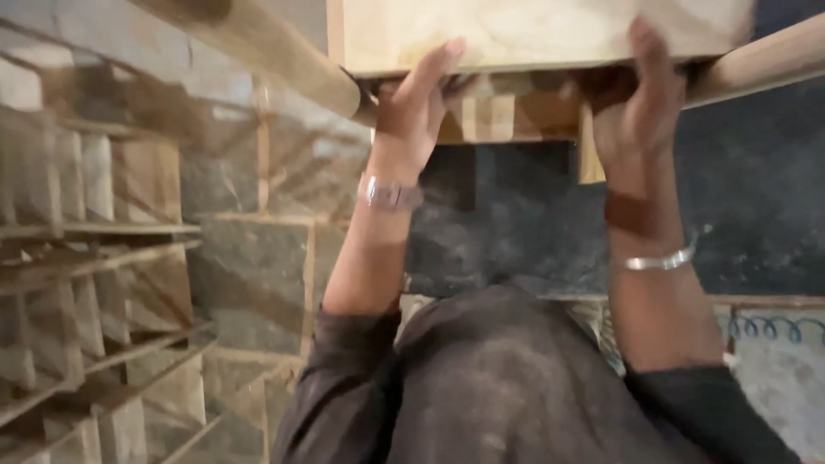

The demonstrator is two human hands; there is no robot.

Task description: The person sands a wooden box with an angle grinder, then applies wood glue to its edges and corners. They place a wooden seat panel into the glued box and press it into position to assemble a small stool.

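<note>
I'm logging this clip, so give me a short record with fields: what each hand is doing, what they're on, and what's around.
left hand: fingers up against the edge of the wooden panel
right hand: grips the same panel edge
left wrist: watch
right wrist: metal bangle
beside panel: round wooden poles
left of scene: stacked wooden frames
below: dark stone floor

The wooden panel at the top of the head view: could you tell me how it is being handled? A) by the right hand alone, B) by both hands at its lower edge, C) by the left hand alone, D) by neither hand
B: the left hand and the right hand both press their fingers up over the lower edge of the wooden panel.
</note>
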